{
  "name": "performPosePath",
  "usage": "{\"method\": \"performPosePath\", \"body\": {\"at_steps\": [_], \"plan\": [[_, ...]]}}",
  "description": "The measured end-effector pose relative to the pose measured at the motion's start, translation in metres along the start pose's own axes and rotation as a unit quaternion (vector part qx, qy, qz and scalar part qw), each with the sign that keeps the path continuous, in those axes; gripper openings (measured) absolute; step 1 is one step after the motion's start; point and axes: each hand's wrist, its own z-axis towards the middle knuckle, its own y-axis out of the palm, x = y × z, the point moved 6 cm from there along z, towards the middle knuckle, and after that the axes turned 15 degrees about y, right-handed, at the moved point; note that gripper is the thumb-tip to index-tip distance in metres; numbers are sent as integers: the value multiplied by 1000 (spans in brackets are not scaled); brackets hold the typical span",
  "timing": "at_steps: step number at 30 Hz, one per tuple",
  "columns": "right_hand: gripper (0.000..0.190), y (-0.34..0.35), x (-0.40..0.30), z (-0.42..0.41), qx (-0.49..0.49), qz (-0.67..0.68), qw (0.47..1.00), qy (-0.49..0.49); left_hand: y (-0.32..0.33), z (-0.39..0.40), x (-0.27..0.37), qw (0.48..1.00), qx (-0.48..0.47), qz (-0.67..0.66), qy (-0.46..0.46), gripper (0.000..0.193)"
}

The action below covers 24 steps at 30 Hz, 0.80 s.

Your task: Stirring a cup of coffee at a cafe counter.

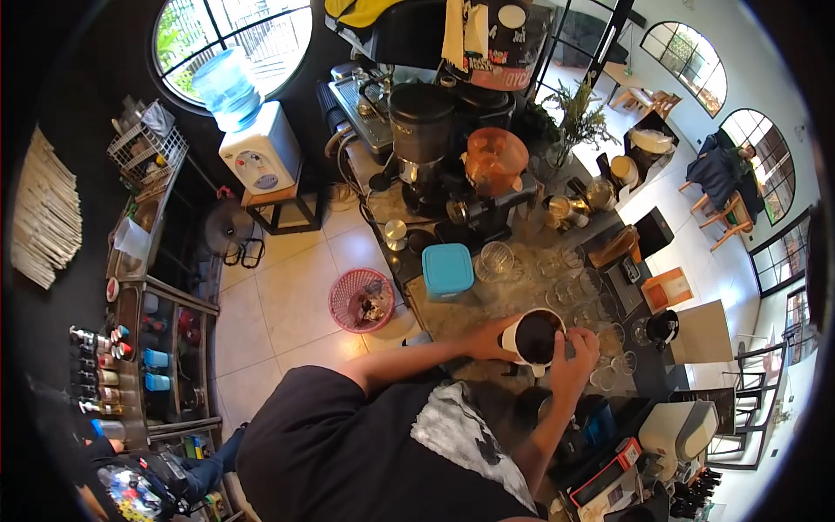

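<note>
A white vessel with a pale rim [515, 339] and dark contents is held over the counter in front of me. My left hand [490, 338] is wrapped around its left side. The fingers of my right hand [574, 351] grip its right edge, the thumb at the rim. Whether the contents are liquid or grounds cannot be told. Behind the vessel stand a teal lidded box [447, 270] and several clear glasses [567, 291]. Farther back are a coffee grinder with a black lid [423, 127] and one with an orange hopper [497, 160].
A pink plastic basket [361, 300] with refuse stands on the floor left of the counter. A small metal canister [395, 233] is near the counter's left edge. Glass coffee servers [566, 210] stand at the back right. Another person [153, 479] is at the lower left, by the shelves.
</note>
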Motion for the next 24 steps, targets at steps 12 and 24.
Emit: {"method": "performPosePath", "body": {"at_steps": [12,24], "plan": [[22,7,11,3,-63,-9,998,26,-8,-3,13,997,-26,57,-41,110],[20,0,-14,6,-46,-9,997,-60,-6,-2,-2,997,15,-75,9,102]]}}
